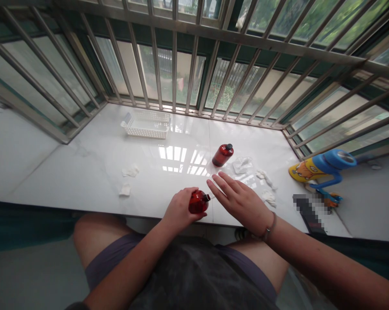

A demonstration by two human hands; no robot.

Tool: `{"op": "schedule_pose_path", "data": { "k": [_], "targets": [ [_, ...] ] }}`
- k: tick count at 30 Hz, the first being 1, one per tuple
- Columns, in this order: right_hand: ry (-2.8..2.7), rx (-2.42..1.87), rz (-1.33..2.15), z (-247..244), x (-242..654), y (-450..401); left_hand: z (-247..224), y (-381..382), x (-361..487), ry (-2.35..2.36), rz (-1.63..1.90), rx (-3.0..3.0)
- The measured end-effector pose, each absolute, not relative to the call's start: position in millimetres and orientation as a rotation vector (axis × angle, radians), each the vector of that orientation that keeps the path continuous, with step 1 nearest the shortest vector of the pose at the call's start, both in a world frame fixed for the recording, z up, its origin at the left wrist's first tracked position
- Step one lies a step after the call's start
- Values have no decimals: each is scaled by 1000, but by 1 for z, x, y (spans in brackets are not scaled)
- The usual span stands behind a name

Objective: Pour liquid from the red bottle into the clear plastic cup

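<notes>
My left hand (178, 209) is wrapped round a red bottle (198, 202) near the front edge of the white counter (100, 172). The bottle's dark neck points right, and no cap shows on it. Just right of that neck, my right hand (239, 198) has its fingers stretched out and slightly apart, with nothing seen in them. A second red bottle (222, 156) with a black cap stands beyond my right hand, leaning in the view. Beside it lies a small clear packet (242, 164).
White crumpled scraps (268, 178) lie to the right, others (125, 190) to the left. A white perforated basket (146, 125) sits at the back left. At the right are a blue and yellow flask (320, 165) and a blurred dark object (309, 211). Metal bars (207, 32) bound the back.
</notes>
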State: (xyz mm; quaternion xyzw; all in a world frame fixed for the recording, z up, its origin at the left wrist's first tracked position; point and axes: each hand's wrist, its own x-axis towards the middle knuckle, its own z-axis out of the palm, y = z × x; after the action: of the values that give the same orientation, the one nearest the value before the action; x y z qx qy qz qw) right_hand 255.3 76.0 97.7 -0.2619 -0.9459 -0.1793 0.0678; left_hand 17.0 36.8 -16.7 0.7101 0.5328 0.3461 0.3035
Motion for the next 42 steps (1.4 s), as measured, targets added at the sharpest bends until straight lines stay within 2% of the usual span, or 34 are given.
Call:
{"op": "schedule_pose_path", "data": {
  "k": [19,34,42],
  "targets": [
    [-2856,-724,-678,105,253,79,-18,37,17,1417,909,1878],
    [-2885,-761,-521,103,253,79,-17,37,17,1410,925,1875],
    [-2889,-734,-646,106,250,79,-18,37,16,1416,917,1875]
  ]
}}
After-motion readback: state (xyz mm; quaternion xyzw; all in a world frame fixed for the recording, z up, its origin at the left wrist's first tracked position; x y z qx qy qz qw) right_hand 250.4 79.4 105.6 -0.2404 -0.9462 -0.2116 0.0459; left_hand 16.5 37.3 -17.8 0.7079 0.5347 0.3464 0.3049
